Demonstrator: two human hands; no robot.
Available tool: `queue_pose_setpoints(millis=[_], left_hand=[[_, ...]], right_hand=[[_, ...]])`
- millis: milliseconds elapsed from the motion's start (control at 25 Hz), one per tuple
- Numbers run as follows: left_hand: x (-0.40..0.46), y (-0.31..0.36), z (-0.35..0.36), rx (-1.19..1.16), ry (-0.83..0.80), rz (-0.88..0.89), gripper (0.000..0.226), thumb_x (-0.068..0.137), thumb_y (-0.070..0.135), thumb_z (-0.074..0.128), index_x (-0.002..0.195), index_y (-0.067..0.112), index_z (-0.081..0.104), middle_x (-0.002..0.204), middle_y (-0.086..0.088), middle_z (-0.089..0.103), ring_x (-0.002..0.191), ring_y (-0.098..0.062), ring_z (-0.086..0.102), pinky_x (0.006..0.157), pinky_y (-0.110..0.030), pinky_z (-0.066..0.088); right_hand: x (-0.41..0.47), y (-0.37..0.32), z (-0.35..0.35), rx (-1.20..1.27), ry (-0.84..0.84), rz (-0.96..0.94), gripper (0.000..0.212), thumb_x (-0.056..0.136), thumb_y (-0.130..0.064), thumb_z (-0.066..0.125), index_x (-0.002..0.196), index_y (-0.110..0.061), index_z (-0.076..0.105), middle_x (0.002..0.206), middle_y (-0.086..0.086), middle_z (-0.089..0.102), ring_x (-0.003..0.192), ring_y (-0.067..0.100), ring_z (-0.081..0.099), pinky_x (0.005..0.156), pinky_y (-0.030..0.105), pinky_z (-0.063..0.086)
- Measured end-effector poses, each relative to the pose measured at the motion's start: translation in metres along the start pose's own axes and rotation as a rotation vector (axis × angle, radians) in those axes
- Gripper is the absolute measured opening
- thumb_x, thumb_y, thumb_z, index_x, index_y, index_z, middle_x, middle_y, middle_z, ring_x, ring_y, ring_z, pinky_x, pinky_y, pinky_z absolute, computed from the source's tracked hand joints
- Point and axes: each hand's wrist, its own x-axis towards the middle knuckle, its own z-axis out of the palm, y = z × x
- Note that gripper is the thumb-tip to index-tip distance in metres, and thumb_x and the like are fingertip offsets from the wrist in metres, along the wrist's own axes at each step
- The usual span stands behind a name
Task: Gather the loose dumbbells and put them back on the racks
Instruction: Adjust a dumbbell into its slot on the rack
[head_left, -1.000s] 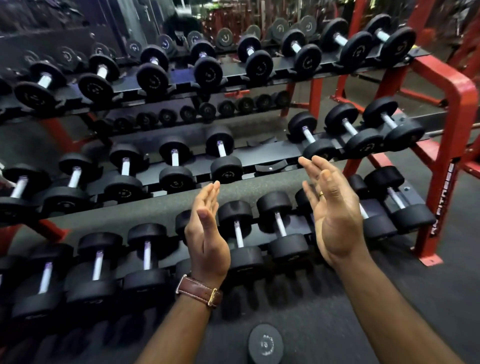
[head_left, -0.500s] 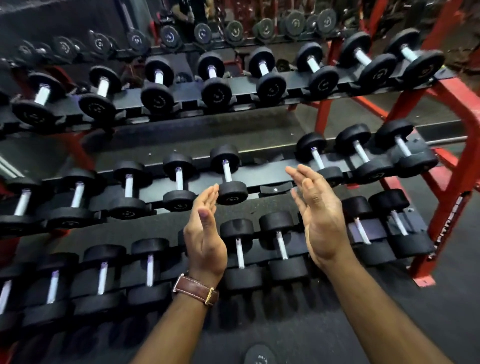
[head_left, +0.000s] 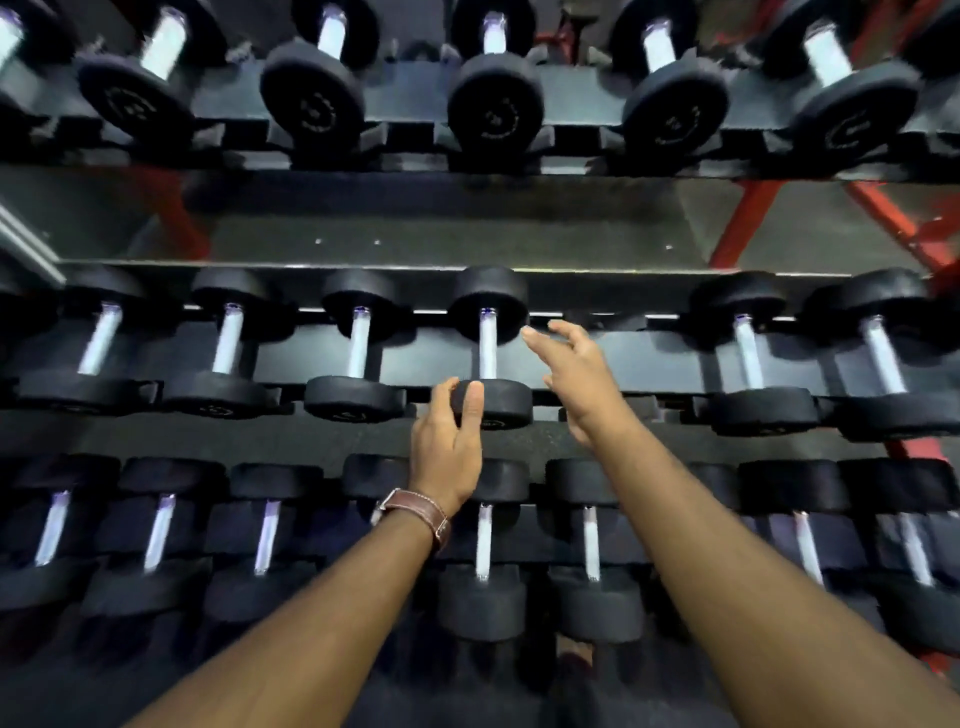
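At twelve o'clock, change: hands once raised palm-to-palm now reach the middle shelf; view closer.
Left hand (head_left: 448, 441): released, fingertips on black round-headed chrome-handled dumbbell (head_left: 488, 348).
Right hand (head_left: 579, 379): released, at dumbbell's three o'clock.
Middle shelf (head_left: 613, 358): six dumbbells visible.

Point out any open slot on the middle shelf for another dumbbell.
One gap: the empty cradle under the right hand, between the black rubber dumbbell the left hand touches and the next dumbbell rightward. Leftward, the shelf is packed.
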Motion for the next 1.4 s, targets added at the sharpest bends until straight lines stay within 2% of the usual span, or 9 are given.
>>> queue_pose_setpoints(millis=[80, 160, 280, 440, 600, 800, 960, 1160, 1400], left_hand=[[0.040, -0.020, 0.030, -0.099, 0.134, -0.325, 0.063, 0.098, 0.058, 0.043, 0.139, 0.010, 0.049, 0.135, -0.013, 0.060, 0.124, -0.031, 0.056, 0.100, -0.035, 0.042], [0.077, -0.042, 0.065, -0.406, 0.237, -0.776, 0.075, 0.088, 0.066, 0.053, 0.140, 0.012, 0.048, 0.143, -0.012, 0.054, 0.127, -0.033, 0.053, 0.099, -0.039, 0.042], [0.115, -0.065, 0.109, -0.777, 0.167, -1.174, 0.109, 0.052, 0.082, 0.064, 0.143, 0.024, 0.048, 0.148, -0.013, 0.047, 0.121, -0.043, 0.053, 0.085, -0.051, 0.050], [0.139, -0.078, 0.151, -1.032, 0.182, -1.164, 0.082, 0.055, 0.063, 0.078, 0.122, 0.015, 0.069, 0.119, -0.018, 0.071, 0.104, -0.042, 0.067, 0.082, -0.066, 0.053], [0.147, -0.085, 0.158, -1.182, 0.305, -1.120, 0.054, 0.063, 0.038, 0.080, 0.110, 0.012, 0.073, 0.112, -0.019, 0.072, 0.099, -0.039, 0.069, 0.085, -0.077, 0.043], [0.133, -0.055, 0.166, -1.125, 0.304, -1.129, 0.063, 0.057, 0.036, 0.082, 0.110, 0.003, 0.073, 0.115, -0.028, 0.071, 0.103, -0.045, 0.069, 0.077, -0.079, 0.047], [0.105, -0.021, 0.195, -1.183, 0.150, -1.241, 0.037, 0.081, 0.027, 0.069, 0.109, 0.003, 0.075, 0.111, -0.028, 0.072, 0.106, -0.044, 0.069, 0.086, -0.075, 0.048], [0.085, 0.014, 0.251, -1.185, 0.048, -1.373, 0.074, 0.039, 0.030, 0.086, 0.106, 0.001, 0.075, 0.107, -0.029, 0.073, 0.097, -0.042, 0.071, 0.074, -0.068, 0.055], [0.088, 0.009, 0.300, -1.059, 0.037, -1.383, 0.038, 0.072, 0.016, 0.079, 0.103, -0.004, 0.071, 0.095, -0.027, 0.073, 0.091, -0.041, 0.070, 0.078, -0.073, 0.052]], right_hand=[[0.074, 0.020, 0.011, -0.063, -0.029, 0.088, 0.068, 0.082, -0.044, 0.070, 0.139, -0.016, 0.046, 0.127, -0.001, 0.056, 0.116, 0.014, 0.055, 0.095, 0.030, 0.042], [0.138, 0.045, 0.022, -0.088, -0.068, 0.179, 0.048, 0.080, -0.044, 0.072, 0.117, -0.018, 0.056, 0.101, -0.001, 0.055, 0.085, 0.013, 0.054, 0.074, 0.024, 0.043], [0.217, 0.082, 0.041, -0.118, -0.029, 0.303, 0.047, 0.066, -0.040, 0.078, 0.098, -0.010, 0.061, 0.087, 0.005, 0.064, 0.070, 0.017, 0.058, 0.058, 0.027, 0.043], [0.273, 0.114, 0.062, 0.040, -0.158, 0.538, 0.025, 0.078, -0.025, 0.076, 0.083, -0.006, 0.061, 0.072, 0.012, 0.064, 0.058, 0.022, 0.063, 0.058, 0.028, 0.051], [0.283, 0.126, 0.072, 0.201, -0.237, 0.656, 0.037, 0.082, -0.016, 0.064, 0.057, -0.020, 0.038, 0.042, -0.003, 0.032, 0.032, 0.014, 0.028, 0.042, 0.019, 0.031], [0.278, 0.106, 0.054, 0.173, -0.214, 0.676, 0.035, 0.076, -0.005, 0.056, 0.051, -0.019, 0.036, 0.040, -0.001, 0.026, 0.032, 0.015, 0.022, 0.045, 0.020, 0.023], [0.261, 0.090, -0.001, 0.093, -0.130, 0.653, 0.036, 0.074, -0.003, 0.058, 0.053, -0.018, 0.034, 0.042, 0.000, 0.026, 0.036, 0.013, 0.021, 0.046, 0.023, 0.021], [0.256, 0.094, -0.093, 0.074, 0.101, 0.603, 0.039, 0.074, -0.001, 0.057, 0.049, -0.017, 0.032, 0.041, 0.001, 0.023, 0.035, 0.014, 0.019, 0.046, 0.025, 0.018], [0.271, 0.111, -0.141, 0.063, 0.153, 0.632, 0.038, 0.072, 0.000, 0.055, 0.042, -0.017, 0.039, 0.043, 0.003, 0.026, 0.039, 0.015, 0.022, 0.048, 0.028, 0.020]])
